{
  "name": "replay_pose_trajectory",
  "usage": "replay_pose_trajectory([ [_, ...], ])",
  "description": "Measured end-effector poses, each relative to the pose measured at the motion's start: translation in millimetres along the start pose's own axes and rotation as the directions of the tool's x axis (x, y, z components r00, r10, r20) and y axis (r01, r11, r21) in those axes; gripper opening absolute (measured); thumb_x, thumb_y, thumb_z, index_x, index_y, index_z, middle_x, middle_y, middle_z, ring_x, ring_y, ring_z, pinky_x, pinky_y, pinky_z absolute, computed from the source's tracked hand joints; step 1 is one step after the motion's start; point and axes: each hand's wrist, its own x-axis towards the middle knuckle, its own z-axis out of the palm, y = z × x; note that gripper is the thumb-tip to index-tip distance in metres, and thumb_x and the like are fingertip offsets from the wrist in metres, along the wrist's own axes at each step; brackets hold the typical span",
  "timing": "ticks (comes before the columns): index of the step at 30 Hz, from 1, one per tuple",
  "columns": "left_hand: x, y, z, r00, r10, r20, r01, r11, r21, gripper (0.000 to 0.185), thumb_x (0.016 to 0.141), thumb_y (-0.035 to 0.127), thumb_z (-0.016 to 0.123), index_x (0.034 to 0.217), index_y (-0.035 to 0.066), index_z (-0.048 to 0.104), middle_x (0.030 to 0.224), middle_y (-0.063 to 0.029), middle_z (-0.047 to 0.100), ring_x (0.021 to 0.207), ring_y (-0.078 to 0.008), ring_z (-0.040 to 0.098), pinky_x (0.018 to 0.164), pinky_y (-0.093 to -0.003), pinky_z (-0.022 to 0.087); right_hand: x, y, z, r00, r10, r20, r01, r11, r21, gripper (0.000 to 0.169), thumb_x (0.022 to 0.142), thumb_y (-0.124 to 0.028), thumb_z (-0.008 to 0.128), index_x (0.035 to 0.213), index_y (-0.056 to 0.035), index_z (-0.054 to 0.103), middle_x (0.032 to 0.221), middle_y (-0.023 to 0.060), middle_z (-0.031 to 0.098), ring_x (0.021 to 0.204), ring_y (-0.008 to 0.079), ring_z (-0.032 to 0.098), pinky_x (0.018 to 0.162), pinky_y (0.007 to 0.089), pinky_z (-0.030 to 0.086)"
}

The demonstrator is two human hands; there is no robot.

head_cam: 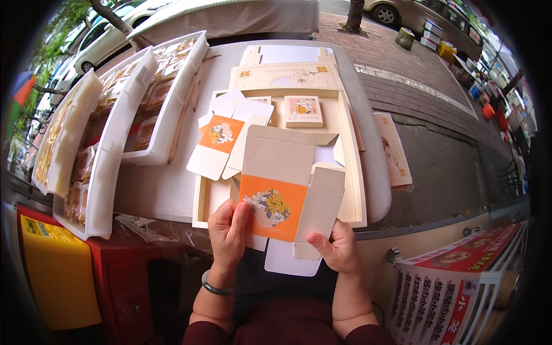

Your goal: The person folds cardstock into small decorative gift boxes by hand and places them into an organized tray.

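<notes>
An unfolded cardboard box blank (276,207), with an orange floral panel and cream flaps, is held between both hands. My left hand (228,235) grips the orange panel's left edge, thumb on top. On the right edge, my right hand (338,248) pinches a cream side flap. Beyond them lies a shallow cream box tray (354,189). A small square floral box (303,112) sits inside it, with another partly covered to its left. Flat box blanks (220,133), one with an orange panel, overlap the tray's left side.
White plastic crates (129,125) of wrapped goods stand at the left. A large floral carton lid (284,76) lies behind the tray. Another flat printed carton (392,151) is beyond the table's (375,181) right edge. A red cabinet (125,284) stands at lower left, a printed signboard (444,293) at lower right.
</notes>
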Motion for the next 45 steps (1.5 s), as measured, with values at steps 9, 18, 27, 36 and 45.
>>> replay_pose_trajectory([
  [9, -6, 12, 16, 0.922, 0.131, 0.364, -0.181, 0.978, 0.106, 0.143, 0.05, 0.057, 0.09, 0.151, 0.002, 0.005, 0.152, -0.0198, 0.015, 0.141, -0.0331, 0.022, 0.112, -0.0464, 0.026, 3, -21, 12, 0.963, -0.247, 0.108, 0.269, 0.898, -0.349, 0.055, 0.084, -0.029, 0.074, 0.124, 0.003, 0.052, 0.094, 0.0151, 0.068, 0.082, 0.0307, 0.068, 0.072, 0.0377, 0.053],
  [18, -12, 28, 11, 0.816, -0.182, 0.549, 0.488, 0.728, -0.482, 0.117, 0.057, 0.048, 0.085, 0.143, -0.004, 0.025, 0.136, -0.0162, 0.045, 0.124, -0.0269, 0.047, 0.104, -0.0392, 0.036, 1, -14, 22, 0.903, -0.428, 0.017, 0.404, 0.838, -0.366, 0.087, 0.072, -0.051, 0.078, 0.133, 0.0016, 0.046, 0.116, 0.0165, 0.054, 0.096, 0.0256, 0.058, 0.082, 0.0359, 0.049],
  [27, -29, -2, 4, 0.778, -0.303, 0.55, 0.595, 0.637, -0.491, 0.091, 0.077, 0.045, 0.066, 0.144, -0.003, 0.028, 0.136, -0.016, 0.044, 0.126, -0.0255, 0.044, 0.106, -0.0372, 0.034, -2, -10, 26, 0.966, -0.171, -0.196, 0.214, 0.951, 0.225, 0.08, 0.089, -0.043, 0.067, 0.142, 0.0052, 0.032, 0.134, 0.0149, 0.05, 0.122, 0.0216, 0.049, 0.101, 0.0338, 0.039],
  [36, -12, 5, 10, 0.932, 0.207, 0.297, -0.147, 0.966, -0.213, 0.077, 0.083, 0.022, 0.07, 0.146, 0.004, 0.029, 0.132, -0.0149, 0.042, 0.115, -0.0244, 0.052, 0.097, -0.0394, 0.044, 6, -2, 16, 0.939, -0.298, -0.17, 0.305, 0.952, 0.013, 0.067, 0.084, -0.021, 0.071, 0.139, 0.0011, 0.039, 0.124, 0.0153, 0.047, 0.105, 0.0211, 0.057, 0.088, 0.0325, 0.049],
  [45, -8, 21, 9, 0.899, 0.232, 0.372, -0.219, 0.973, -0.08, 0.035, 0.077, 0.004, 0.063, 0.112, 0.003, 0.058, 0.119, -0.0145, 0.044, 0.112, -0.0242, 0.047, 0.098, -0.0365, 0.04, 6, -6, 14, 0.947, -0.319, -0.033, 0.32, 0.947, 0.026, 0.034, 0.083, -0.021, 0.07, 0.109, -0.0047, 0.056, 0.12, 0.0164, 0.045, 0.111, 0.0242, 0.05, 0.093, 0.0352, 0.044],
])
